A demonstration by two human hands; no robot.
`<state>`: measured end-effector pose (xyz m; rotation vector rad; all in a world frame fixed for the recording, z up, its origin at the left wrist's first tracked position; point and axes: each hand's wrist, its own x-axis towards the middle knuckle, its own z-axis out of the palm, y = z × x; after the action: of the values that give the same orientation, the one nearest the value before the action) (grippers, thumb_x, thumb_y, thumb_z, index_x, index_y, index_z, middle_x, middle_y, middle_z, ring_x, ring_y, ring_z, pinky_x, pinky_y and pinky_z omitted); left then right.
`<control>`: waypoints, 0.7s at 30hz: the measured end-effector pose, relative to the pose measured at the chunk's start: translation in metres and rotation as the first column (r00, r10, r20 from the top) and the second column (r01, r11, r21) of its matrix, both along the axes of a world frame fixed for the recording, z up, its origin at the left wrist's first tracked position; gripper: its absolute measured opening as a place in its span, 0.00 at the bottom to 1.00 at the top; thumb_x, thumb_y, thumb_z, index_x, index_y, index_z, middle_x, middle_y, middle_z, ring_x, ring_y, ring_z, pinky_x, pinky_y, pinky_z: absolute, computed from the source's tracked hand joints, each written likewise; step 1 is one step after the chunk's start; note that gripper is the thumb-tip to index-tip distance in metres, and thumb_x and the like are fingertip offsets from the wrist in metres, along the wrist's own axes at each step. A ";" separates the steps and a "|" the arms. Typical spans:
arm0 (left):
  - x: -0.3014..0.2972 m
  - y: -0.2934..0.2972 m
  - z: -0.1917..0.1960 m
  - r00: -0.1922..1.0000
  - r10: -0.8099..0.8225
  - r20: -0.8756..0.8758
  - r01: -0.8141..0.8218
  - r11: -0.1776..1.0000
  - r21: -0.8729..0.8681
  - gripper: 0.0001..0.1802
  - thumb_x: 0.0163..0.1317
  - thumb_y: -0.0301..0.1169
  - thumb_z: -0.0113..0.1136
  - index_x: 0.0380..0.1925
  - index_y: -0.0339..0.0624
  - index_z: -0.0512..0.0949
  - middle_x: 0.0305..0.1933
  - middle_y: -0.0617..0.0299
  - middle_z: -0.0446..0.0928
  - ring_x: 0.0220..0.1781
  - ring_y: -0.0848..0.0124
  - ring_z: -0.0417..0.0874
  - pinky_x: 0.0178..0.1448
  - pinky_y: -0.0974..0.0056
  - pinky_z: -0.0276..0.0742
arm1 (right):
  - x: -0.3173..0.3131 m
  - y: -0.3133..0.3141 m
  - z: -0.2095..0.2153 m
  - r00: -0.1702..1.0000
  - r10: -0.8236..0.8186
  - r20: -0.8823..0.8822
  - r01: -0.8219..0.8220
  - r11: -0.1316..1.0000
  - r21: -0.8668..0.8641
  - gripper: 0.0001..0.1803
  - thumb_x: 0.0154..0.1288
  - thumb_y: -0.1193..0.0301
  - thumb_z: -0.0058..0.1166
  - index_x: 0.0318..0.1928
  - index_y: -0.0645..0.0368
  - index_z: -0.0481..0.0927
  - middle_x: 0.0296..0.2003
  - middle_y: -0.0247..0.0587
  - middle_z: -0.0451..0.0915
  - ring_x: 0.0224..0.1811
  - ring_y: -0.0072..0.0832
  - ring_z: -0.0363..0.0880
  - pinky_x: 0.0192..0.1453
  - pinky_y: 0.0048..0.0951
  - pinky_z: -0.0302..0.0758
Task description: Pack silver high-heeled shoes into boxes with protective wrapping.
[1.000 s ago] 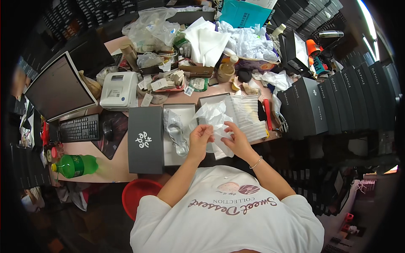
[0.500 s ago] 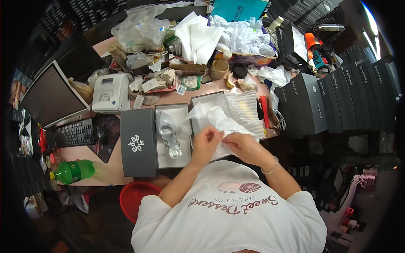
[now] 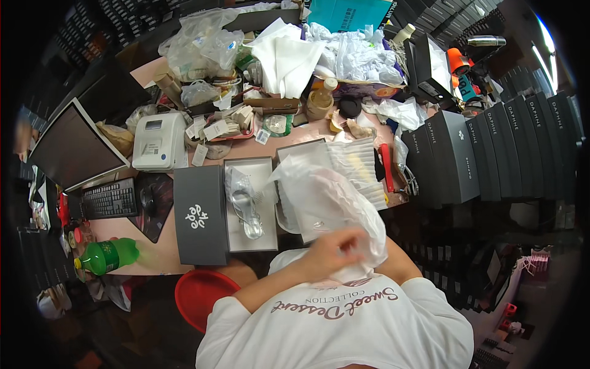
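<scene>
A thin white bag (image 3: 359, 212), puffed out and translucent, stands over the near right part of the table edge. My left hand (image 3: 344, 246) is at its lower edge, fingers curled but smeared by motion. My right forearm (image 3: 396, 261) runs up behind the bag, which hides the right hand; a faint pinkish shape shows through the bag's upper part. Left of the bag lies an open shoebox tray (image 3: 264, 240) with a silvery sandal (image 3: 249, 212) in clear plastic. A second open box (image 3: 301, 149) sits partly under the bag. The dark grey lid (image 3: 200, 230) lies at the left.
Pleated white packing (image 3: 359, 160) and a red tool (image 3: 386, 166) lie right of the boxes. A white label printer (image 3: 158, 144), keyboard (image 3: 110, 198), monitor (image 3: 80, 147) and green bottle (image 3: 104, 256) stand left. Stacked dark shoeboxes (image 3: 455, 160) rise at the right; a red basin (image 3: 200, 298) is below.
The white bag has gone from crumpled to puffed open and has moved nearer me. My left hand has moved down and right; my right hand has passed out of sight behind the bag.
</scene>
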<state>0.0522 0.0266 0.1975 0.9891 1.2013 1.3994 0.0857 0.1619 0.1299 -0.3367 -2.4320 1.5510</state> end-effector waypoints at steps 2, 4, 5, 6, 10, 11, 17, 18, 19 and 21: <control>-0.026 0.004 -0.054 0.657 0.671 -0.344 -0.648 0.735 0.197 0.29 0.56 0.34 0.66 0.56 0.38 0.68 0.50 0.55 0.73 0.54 0.65 0.74 0.61 0.62 0.67 | 0.008 0.002 0.003 1.000 -0.006 -0.002 0.006 1.000 -0.022 0.16 0.60 0.71 0.56 0.47 0.66 0.76 0.45 0.43 0.79 0.49 0.35 0.77 0.53 0.33 0.72; -0.059 0.019 -0.091 0.577 0.804 -0.143 -0.810 0.586 0.024 0.29 0.61 0.36 0.61 0.59 0.34 0.65 0.57 0.51 0.70 0.58 0.64 0.71 0.64 0.60 0.64 | 0.013 -0.001 0.004 1.000 -0.017 -0.017 0.017 1.000 -0.006 0.16 0.60 0.71 0.56 0.47 0.66 0.76 0.44 0.43 0.79 0.49 0.35 0.77 0.53 0.33 0.72; -0.068 0.026 -0.116 0.605 0.796 0.027 -0.783 0.601 -0.159 0.28 0.64 0.37 0.59 0.59 0.34 0.65 0.58 0.51 0.71 0.59 0.65 0.72 0.64 0.61 0.64 | 0.014 -0.002 0.001 0.999 -0.032 -0.025 0.032 0.999 0.000 0.16 0.60 0.71 0.56 0.47 0.66 0.76 0.44 0.43 0.79 0.49 0.34 0.77 0.53 0.33 0.72; -0.078 0.023 -0.130 0.628 0.758 0.173 -0.727 0.652 -0.214 0.26 0.65 0.38 0.57 0.59 0.35 0.66 0.57 0.53 0.71 0.59 0.66 0.72 0.63 0.61 0.65 | 0.011 -0.004 -0.003 0.999 -0.010 -0.047 0.010 1.000 -0.010 0.16 0.60 0.71 0.56 0.47 0.66 0.76 0.44 0.43 0.79 0.49 0.34 0.77 0.53 0.33 0.72; -0.084 0.021 -0.119 0.569 0.598 0.564 -0.505 0.796 -0.334 0.17 0.69 0.36 0.52 0.52 0.38 0.73 0.49 0.59 0.78 0.50 0.70 0.79 0.56 0.63 0.73 | 0.014 -0.005 -0.014 0.995 -0.026 -0.102 0.023 0.999 -0.023 0.16 0.60 0.71 0.56 0.47 0.66 0.76 0.44 0.43 0.79 0.49 0.33 0.77 0.54 0.32 0.72; -0.078 0.020 -0.109 0.549 0.588 0.594 -0.490 0.802 -0.341 0.16 0.68 0.36 0.52 0.51 0.38 0.73 0.48 0.59 0.79 0.49 0.70 0.79 0.55 0.63 0.74 | 0.017 -0.004 -0.014 0.994 -0.018 -0.105 0.015 1.000 -0.026 0.16 0.60 0.71 0.56 0.47 0.66 0.76 0.44 0.43 0.79 0.49 0.33 0.77 0.54 0.32 0.72; -0.083 0.025 -0.122 0.387 0.734 0.558 -0.615 0.656 -0.437 0.17 0.68 0.39 0.52 0.48 0.37 0.74 0.47 0.58 0.79 0.47 0.67 0.80 0.53 0.61 0.75 | 0.025 0.009 -0.006 0.993 0.026 -0.118 -0.033 0.998 -0.051 0.16 0.60 0.71 0.56 0.48 0.65 0.77 0.43 0.42 0.80 0.49 0.32 0.77 0.54 0.31 0.72; -0.097 0.021 -0.130 0.322 0.789 0.524 -0.685 0.576 -0.447 0.18 0.68 0.40 0.52 0.47 0.37 0.74 0.48 0.58 0.79 0.48 0.66 0.80 0.53 0.60 0.75 | 0.026 0.011 -0.006 0.992 0.030 -0.124 -0.037 0.998 -0.054 0.16 0.60 0.71 0.56 0.48 0.65 0.77 0.43 0.42 0.80 0.49 0.32 0.77 0.54 0.31 0.72; -0.112 0.014 -0.133 0.245 0.792 0.559 -0.680 0.551 -0.483 0.20 0.68 0.43 0.52 0.47 0.36 0.74 0.48 0.56 0.78 0.48 0.64 0.80 0.54 0.59 0.75 | 0.027 0.016 -0.006 0.991 0.036 -0.132 -0.044 0.998 -0.055 0.16 0.60 0.71 0.56 0.48 0.65 0.77 0.43 0.42 0.80 0.49 0.31 0.77 0.54 0.31 0.72; -0.148 -0.008 -0.146 0.164 0.844 0.510 -0.734 0.450 -0.509 0.23 0.67 0.46 0.51 0.46 0.35 0.73 0.48 0.54 0.78 0.49 0.60 0.80 0.55 0.56 0.75 | 0.037 0.039 0.004 0.995 0.084 -0.062 -0.090 0.990 -0.105 0.16 0.60 0.71 0.56 0.48 0.65 0.77 0.43 0.42 0.80 0.49 0.31 0.77 0.54 0.31 0.72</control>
<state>-0.0954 0.0187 0.0517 -0.5471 1.1644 2.1815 0.1225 0.2007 0.1338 -0.2040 -2.3540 1.7081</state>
